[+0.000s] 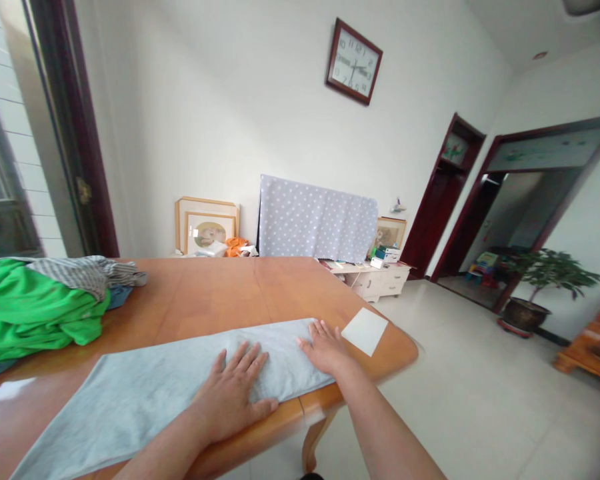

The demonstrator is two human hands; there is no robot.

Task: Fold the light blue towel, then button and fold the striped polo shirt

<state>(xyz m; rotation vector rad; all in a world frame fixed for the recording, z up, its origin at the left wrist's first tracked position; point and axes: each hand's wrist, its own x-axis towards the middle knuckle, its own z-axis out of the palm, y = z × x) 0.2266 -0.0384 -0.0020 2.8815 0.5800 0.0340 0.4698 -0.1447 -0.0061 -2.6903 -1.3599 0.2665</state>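
A white wall [195, 100] fills most of what I see, with a pale, glossy floor [460, 407] running off to my right. In front of me stands a brown wooden table [220, 287] with a shiny top and a rounded corner at its right end. My pale blue cloth [140, 387] lies along its near side, spread in a long flat strip that slants from the lower left up toward the right. A heap of clothes sits at the table's left, a bright green garment [35, 307] with a grey striped one [75, 275] on top, apart from my cloth. Beyond the table, a grey cover with white dots [315, 217] drapes something against the wall. A potted plant [550, 273] stands on the floor at right, and a square clock [355, 61] hangs above the dotted cover. My left hand [240, 387] lies palm down on the cloth, fingers spread, thumb by its near edge. My right hand [325, 347] is laid flat at the cloth's right end, gripping nothing, fingertips close to the far corner. Just beside it, a small white sheet [365, 331] rests on the wood.
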